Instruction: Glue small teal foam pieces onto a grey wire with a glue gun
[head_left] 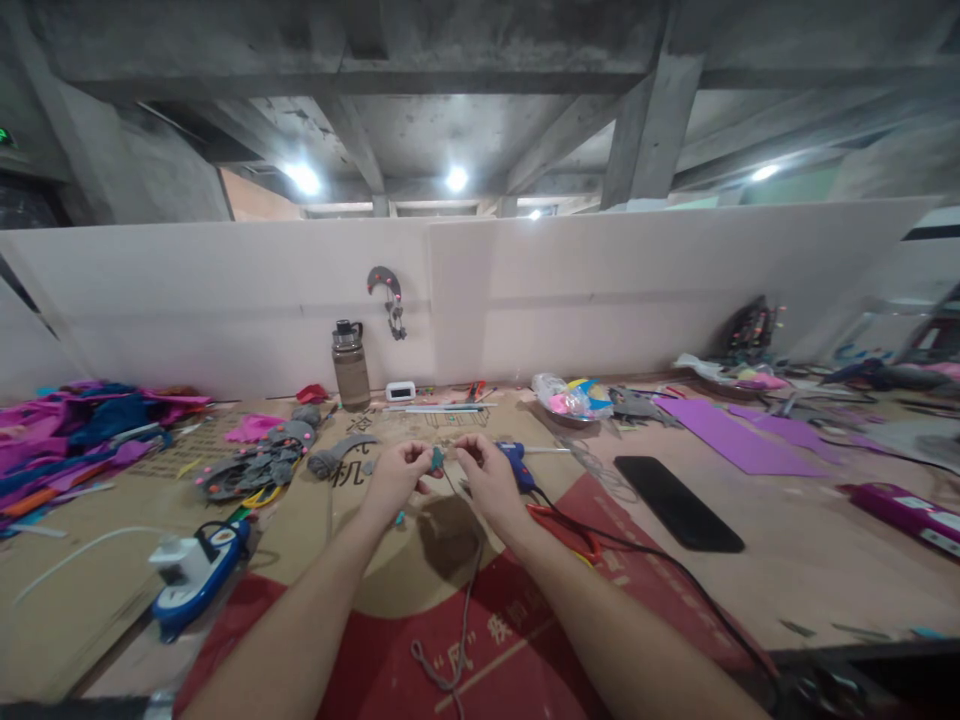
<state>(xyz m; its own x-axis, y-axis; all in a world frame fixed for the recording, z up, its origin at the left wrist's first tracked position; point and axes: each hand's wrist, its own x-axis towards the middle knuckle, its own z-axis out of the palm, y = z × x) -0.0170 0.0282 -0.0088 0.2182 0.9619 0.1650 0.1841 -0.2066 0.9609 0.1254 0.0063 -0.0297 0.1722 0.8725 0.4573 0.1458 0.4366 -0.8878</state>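
My left hand (399, 474) pinches a small teal scrap (437, 459), which looks like felt, between thumb and finger. Just to its right, my right hand (486, 475) has its fingertips closed together; what they hold is too small to tell. A thin grey cord (474, 575) hangs from between the hands and ends in a loose loop on the red printed cardboard (390, 640). Beside my right hand lies a blue glue gun (516, 466), partly hidden by it. Scissors with red handles (589, 540) are partly behind my right forearm.
A black phone (677, 503) and purple sheets (739, 435) lie to the right. Grey felt pieces (259, 460), a blue power strip (202, 580) and a cloth pile (82, 435) are left. A bottle (350, 370) stands by the white partition (525, 290).
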